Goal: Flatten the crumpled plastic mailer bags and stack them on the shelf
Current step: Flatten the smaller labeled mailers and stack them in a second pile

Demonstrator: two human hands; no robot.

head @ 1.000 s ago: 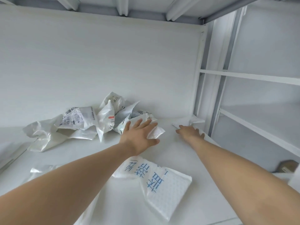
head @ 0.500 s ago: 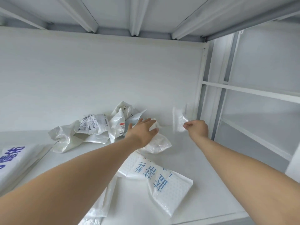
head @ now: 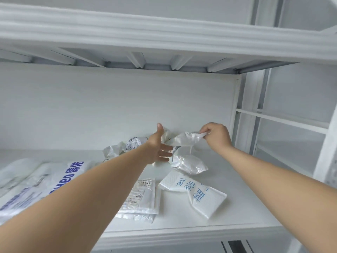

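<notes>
Over the white shelf (head: 246,207) I saw two arms stretched forward, the left hand (head: 160,147) wide with straight fingers at one end of the lifted mailer (head: 184,139), the right hand (head: 217,136) pinching its other end, and below them lay three more: one crumpled mailer (head: 187,163), one blue-printed mailer (head: 197,192), one labelled flat mailer (head: 142,196).

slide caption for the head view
Right hand pinches a crumpled mailer above the shelf, open left hand at its other end.

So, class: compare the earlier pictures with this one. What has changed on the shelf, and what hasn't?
The right hand has pinched a small crumpled mailer and lifted it off the shelf. The left hand came off the pile, rising open beside that mailer. The blue-printed mailer stayed put.
</notes>
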